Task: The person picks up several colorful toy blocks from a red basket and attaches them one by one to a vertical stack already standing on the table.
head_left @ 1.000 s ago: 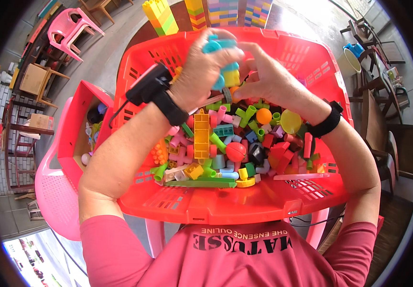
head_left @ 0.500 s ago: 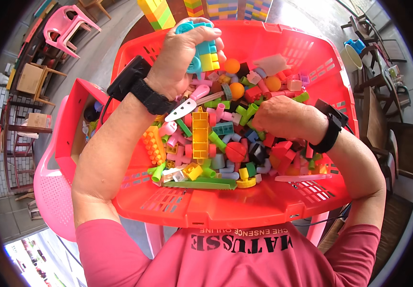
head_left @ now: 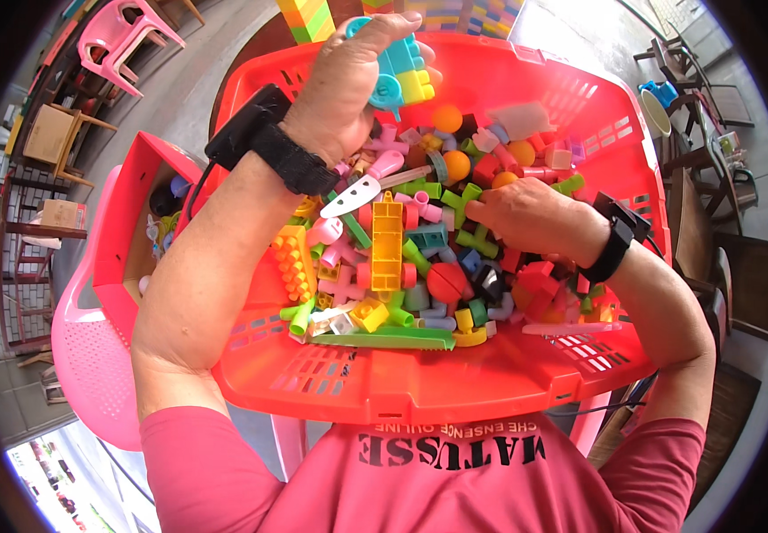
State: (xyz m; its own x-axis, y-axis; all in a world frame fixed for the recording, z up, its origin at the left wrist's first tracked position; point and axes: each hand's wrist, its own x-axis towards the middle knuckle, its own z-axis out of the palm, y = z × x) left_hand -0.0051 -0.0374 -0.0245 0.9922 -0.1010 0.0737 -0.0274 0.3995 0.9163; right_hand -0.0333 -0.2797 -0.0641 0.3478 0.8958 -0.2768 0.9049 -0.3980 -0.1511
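Note:
My left hand [head_left: 344, 93] is raised over the far left of a red plastic basket [head_left: 313, 382]. Its fingers are wrapped round a teal toy block piece [head_left: 395, 60] with round, wheel-like discs and a yellow block [head_left: 417, 86] attached. Inside the basket, my right hand [head_left: 535, 216] reaches down into a heap of mixed toy pieces. Its fingers are curled together against a green tube connector [head_left: 460, 204]; whatever is between them is hidden. Near the hands lie a white toy knife [head_left: 351, 197] with a pink handle, a long yellow block base [head_left: 388, 244] and an orange ball [head_left: 457, 165].
Beyond the basket's far rim stand stacked block towers [head_left: 307, 19]. At left, a red box [head_left: 122, 222] of small items rests on a pink chair [head_left: 91, 355]. Another pink chair [head_left: 122, 40] is farther off, with wooden furniture [head_left: 700, 213] along the right.
The view has shifted slightly. My left hand, still holding the teal piece, is a little higher and farther out. My right hand has shifted slightly left across the heap, beside the green connector.

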